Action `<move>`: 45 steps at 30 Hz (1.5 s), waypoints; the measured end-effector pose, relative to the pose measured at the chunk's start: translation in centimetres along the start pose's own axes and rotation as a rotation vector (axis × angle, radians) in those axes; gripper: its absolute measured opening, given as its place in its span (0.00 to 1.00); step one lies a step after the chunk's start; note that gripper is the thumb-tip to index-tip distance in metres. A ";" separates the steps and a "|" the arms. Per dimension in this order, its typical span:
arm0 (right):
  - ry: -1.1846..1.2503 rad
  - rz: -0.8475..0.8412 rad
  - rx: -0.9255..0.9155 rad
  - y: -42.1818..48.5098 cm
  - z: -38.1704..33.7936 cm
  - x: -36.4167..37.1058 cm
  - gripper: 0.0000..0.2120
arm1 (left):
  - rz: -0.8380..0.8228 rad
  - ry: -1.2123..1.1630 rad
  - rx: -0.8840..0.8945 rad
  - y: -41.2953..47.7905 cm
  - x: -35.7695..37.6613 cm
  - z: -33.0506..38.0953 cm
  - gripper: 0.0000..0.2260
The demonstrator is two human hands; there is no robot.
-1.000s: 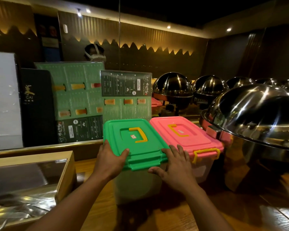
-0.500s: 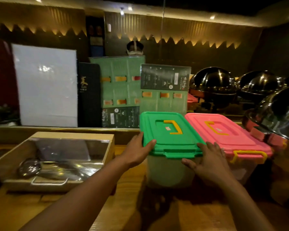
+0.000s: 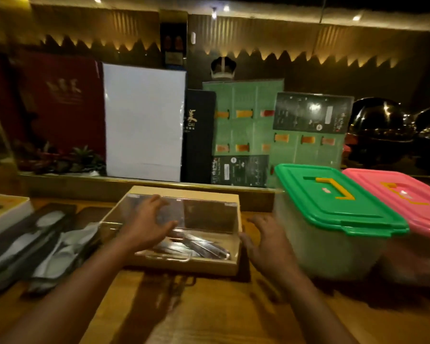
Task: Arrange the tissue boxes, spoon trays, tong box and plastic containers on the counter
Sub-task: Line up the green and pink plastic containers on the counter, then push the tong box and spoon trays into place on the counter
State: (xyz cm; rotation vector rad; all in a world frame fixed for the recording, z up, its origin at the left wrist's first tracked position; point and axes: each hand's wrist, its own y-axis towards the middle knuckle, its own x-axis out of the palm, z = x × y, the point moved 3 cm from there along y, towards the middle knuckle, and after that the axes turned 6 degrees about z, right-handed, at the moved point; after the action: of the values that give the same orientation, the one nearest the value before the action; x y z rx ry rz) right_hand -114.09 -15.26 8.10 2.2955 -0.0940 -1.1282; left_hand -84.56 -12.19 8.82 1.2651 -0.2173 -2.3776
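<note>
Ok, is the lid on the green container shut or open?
Shut. The green lid sits flat on the clear container, its yellow handle folded down. Whether the front latch is clipped, cannot tell.

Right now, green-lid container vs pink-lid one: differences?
The green-lid container stands left, next to the tong box; the pink-lid container stands right, cut by the frame edge. The green one shows its cloudy side wall; the pink one's wall is mostly hidden. Both have shut lids with yellow handles, side by side.

Wood counter (image 3: 209, 314), glossy grain. Tong box (image 3: 184, 265): pale wood w/ clear glossy plastic lid; shiny metal tongs (image 3: 199, 247) inside. Containers: frosted plastic, green lid (image 3: 333, 202) & pink lid (image 3: 402, 194) smooth.
</note>
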 end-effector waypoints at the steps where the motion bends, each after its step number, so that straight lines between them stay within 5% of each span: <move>1: -0.014 -0.036 0.064 -0.2 -0.8 1.4 0.24 | 0.011 0.031 -0.020 0.2 -1.3 -2.2 0.30; 6: -0.078 -0.052 0.257 -1.2 -2.1 6.3 0.33 | -0.039 0.058 -0.161 1.3 -4.1 -11.6 0.43; 9: -0.107 0.012 0.295 -1.5 -2.3 7.0 0.31 | -0.056 -0.157 -0.113 1.5 -3.7 -12.8 0.32; 29: -0.674 0.075 0.146 0.4 2.5 3.8 0.26 | -0.157 -0.187 -0.025 2.9 2.5 -8.8 0.40; 45: -0.816 -0.016 0.112 3.4 7.7 4.7 0.22 | -0.190 -0.120 0.026 6.5 8.0 -4.2 0.41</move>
State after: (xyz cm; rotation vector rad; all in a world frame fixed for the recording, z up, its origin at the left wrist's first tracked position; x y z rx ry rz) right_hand -116.22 -23.05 2.85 1.7778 -0.4546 -2.0360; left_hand -83.08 -21.33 2.62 1.2031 -0.1716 -2.6245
